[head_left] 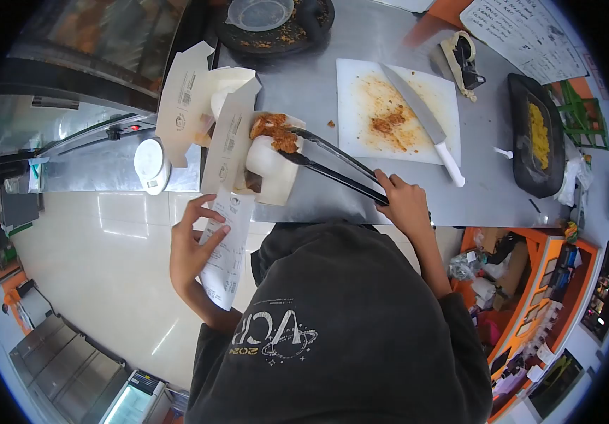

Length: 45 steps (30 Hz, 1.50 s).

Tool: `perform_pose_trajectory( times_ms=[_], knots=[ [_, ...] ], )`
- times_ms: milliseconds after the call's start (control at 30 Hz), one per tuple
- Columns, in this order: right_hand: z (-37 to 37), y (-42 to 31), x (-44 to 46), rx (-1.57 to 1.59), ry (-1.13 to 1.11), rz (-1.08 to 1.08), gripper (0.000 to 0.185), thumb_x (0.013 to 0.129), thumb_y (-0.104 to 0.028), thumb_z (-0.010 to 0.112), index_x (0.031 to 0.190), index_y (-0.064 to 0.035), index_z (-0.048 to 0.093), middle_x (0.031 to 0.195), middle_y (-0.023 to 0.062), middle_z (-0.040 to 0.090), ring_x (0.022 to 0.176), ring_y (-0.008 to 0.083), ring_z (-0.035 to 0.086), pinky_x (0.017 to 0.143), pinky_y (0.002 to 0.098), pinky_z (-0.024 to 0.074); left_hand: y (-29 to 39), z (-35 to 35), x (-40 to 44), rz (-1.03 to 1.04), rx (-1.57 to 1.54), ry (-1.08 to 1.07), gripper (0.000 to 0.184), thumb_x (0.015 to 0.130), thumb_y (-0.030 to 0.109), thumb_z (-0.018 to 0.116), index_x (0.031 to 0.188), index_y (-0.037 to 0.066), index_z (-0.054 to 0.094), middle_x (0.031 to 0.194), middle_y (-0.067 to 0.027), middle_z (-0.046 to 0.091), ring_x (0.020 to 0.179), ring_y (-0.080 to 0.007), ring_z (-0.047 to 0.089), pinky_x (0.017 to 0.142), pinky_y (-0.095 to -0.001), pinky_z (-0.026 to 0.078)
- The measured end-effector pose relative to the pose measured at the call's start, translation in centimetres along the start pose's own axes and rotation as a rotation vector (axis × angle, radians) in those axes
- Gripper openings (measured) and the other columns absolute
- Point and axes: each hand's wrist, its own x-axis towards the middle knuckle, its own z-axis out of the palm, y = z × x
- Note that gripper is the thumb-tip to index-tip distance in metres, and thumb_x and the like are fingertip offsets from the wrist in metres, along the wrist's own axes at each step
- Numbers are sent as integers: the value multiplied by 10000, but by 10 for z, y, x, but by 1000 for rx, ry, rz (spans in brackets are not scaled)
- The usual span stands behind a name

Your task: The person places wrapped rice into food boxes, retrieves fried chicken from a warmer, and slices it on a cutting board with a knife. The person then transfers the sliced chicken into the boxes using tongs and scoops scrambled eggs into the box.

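My right hand [406,205] is closed around the handle end of black-tipped metal tongs [343,177]. The tongs' tips hold a piece of reddish-brown fried chicken [276,132] above an open paper takeaway box [276,191], beside a white dome of rice [262,157]. The box's raised printed lid [230,134] stands to the left. At the counter edge, my left hand [193,240] has its curled fingers and thumb on a long printed receipt [228,265], which hangs below the lid. A second open box [184,106] with rice stands behind.
A white cutting board [357,106] with brown crumbs carries a large knife [417,106]. A tape dispenser [465,63] and a black tray [523,169] of yellow food lie right. A dark round board [248,44] is at the back; a white round device [152,166] is left.
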Motion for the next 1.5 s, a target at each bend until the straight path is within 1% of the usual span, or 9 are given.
perform_pose_trajectory(
  times_ms=[100,200,300,567,767,1033,1233,1367,1500],
  knots=[
    [-13,1,2,36,-16,22,653,635,-231,740,1212,-127,453,838,91,592,695,311,609,593,405,486,-11,-1,0,66,47,-82,521,688,-34,666,1166,58,484,830,-86,621,743,-219,645,536,-298,540],
    [-8,29,-20,190,135,122,733,614,-268,754,1252,-126,422,822,91,589,721,311,607,612,411,481,-19,0,0,27,53,-154,537,680,-33,674,1171,76,484,831,-89,624,745,-238,645,544,-310,534],
    [-16,45,-42,106,160,393,798,597,-304,761,1283,-125,394,840,101,584,746,307,606,634,412,478,-21,5,6,30,68,-214,531,691,6,679,1179,83,484,823,-84,627,739,-237,633,545,-305,492],
    [70,95,-55,15,127,559,761,641,-285,739,1289,-119,375,905,126,598,758,314,610,635,418,479,8,21,29,170,185,-269,536,687,54,694,1179,90,485,792,-70,625,554,-227,545,518,-315,412],
    [103,129,-61,69,316,511,558,686,-239,702,1190,-128,489,782,113,606,689,309,610,617,417,480,12,28,30,169,188,-267,543,683,51,697,1181,94,484,789,-69,621,547,-232,542,525,-313,411],
    [22,110,-25,72,286,341,524,675,-196,699,1159,-123,510,767,127,605,711,320,605,624,423,473,10,30,16,162,185,-199,533,693,71,693,1181,96,481,795,-73,623,671,-256,593,561,-330,443],
    [-64,57,119,32,426,5,476,661,-184,701,1107,-93,562,772,183,619,704,354,605,634,415,488,12,31,-23,73,160,-71,535,693,72,693,1182,102,477,805,-80,626,707,-273,604,583,-348,464],
    [-75,23,241,-76,415,-60,434,639,-187,730,1031,-82,579,786,159,637,756,340,624,664,413,509,8,42,-76,2,159,61,543,691,71,698,1186,104,477,804,-78,628,709,-272,605,577,-351,463],
    [-65,14,297,-138,341,-83,444,603,-225,753,981,-72,576,844,147,637,812,331,621,684,422,506,-19,64,-142,-197,34,218,540,686,62,706,1176,102,482,798,-59,638,723,-252,622,585,-331,477]
  ],
)
